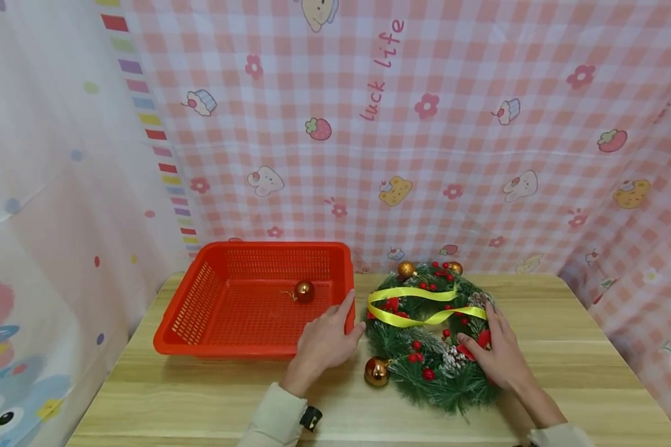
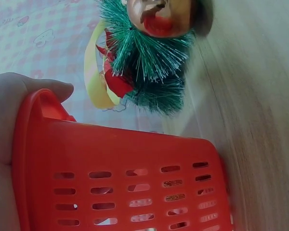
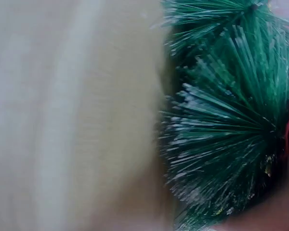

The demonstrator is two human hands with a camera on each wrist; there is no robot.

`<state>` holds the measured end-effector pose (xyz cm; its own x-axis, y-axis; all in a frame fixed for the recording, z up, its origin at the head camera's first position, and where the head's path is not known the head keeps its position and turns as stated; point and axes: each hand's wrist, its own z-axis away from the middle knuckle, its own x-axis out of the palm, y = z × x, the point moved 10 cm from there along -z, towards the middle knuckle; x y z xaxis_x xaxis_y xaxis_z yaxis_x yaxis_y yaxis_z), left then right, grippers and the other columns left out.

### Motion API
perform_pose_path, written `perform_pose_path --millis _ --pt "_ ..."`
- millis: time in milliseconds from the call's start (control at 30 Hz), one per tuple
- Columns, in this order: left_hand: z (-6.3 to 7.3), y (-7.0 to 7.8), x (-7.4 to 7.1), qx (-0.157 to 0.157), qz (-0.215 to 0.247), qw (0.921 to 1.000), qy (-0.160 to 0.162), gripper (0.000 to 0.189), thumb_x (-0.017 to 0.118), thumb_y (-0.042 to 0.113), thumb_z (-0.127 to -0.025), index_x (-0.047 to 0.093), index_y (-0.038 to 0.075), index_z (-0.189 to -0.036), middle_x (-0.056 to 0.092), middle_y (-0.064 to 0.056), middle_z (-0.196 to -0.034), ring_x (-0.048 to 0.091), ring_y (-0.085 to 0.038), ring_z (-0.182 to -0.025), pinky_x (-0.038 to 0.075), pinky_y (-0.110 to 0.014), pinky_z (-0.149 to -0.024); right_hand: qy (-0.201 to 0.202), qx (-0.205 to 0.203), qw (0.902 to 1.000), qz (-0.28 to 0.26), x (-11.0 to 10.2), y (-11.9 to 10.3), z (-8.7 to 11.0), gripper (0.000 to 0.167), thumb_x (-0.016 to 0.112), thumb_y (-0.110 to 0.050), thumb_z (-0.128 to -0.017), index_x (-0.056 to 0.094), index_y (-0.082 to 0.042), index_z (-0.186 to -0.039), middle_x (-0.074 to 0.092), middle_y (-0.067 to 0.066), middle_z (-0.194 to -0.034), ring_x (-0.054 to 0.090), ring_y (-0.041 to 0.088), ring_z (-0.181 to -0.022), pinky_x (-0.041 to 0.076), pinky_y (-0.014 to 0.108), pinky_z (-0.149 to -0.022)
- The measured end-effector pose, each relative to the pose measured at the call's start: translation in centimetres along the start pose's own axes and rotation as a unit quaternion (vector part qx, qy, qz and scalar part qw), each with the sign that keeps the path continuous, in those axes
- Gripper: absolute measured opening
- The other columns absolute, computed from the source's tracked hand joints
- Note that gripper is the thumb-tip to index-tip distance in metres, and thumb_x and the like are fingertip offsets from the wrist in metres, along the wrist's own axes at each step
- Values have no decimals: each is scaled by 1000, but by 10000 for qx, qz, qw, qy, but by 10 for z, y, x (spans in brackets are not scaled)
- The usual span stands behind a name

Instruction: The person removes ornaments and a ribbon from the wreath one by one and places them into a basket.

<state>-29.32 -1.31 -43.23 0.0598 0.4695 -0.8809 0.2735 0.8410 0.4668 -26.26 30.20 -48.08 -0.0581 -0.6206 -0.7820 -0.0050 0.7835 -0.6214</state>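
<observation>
The red plastic basket [image 1: 196, 344] stands left of centre, with one shiny copper-coloured ball ornament [image 1: 304, 291] inside. At its front right corner my left hand [image 1: 327, 338] grips the rim; the left wrist view shows the thumb [image 2: 55, 87] over the basket's edge [image 2: 48, 108]. To the right lies a green Christmas wreath [image 1: 414, 388] with red berries, pine cones and red flowers. A yellow ribbon [image 1: 408, 321] loops loosely across its top. My right hand [image 1: 503, 354] holds the wreath's right side, thumb on top near a red flower; its other fingers are partly hidden.
A copper ball [image 1: 376, 371] sits at the wreath's front left, between it and the basket. Glittery gold balls [image 1: 406, 269] are at its back edge. Behind the wooden table [image 1: 581, 366] hangs a pink checked curtain [image 1: 453, 155], with a white printed one [image 1: 45, 186] at left.
</observation>
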Motion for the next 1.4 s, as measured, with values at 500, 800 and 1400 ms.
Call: perform_pose_path --millis 500,800,1400 --pt "-1 -2 -2 54 186 9998 94 66 56 44 -97 35 21 -155 57 -14 -137 62 -34 -107 50 -50 -86 -72 958 9946 404 -6 -11 -14 95 44 -63 -97 4 -1 -158 0 39 -157 6 66 -136 16 78 -103" --pt "33 56 -35 1966 1212 9555 1836 20 71 9 -89 70 6 -109 67 -9 -114 59 -24 -106 50 -37 -90 -205 1166 9901 759 3 -2 -17 94 41 -63 -98 -8 -9 -158 -5 31 -160 8 65 -136 26 79 -95" --pt "24 57 51 1071 2879 9515 -171 22 68 4 -91 65 14 -110 69 3 -96 63 -8 -94 51 -27 -85 -192 1207 9867 1073 4 -1 -17 93 30 -68 -97 -13 -12 -158 -3 31 -160 13 65 -134 30 79 -89"
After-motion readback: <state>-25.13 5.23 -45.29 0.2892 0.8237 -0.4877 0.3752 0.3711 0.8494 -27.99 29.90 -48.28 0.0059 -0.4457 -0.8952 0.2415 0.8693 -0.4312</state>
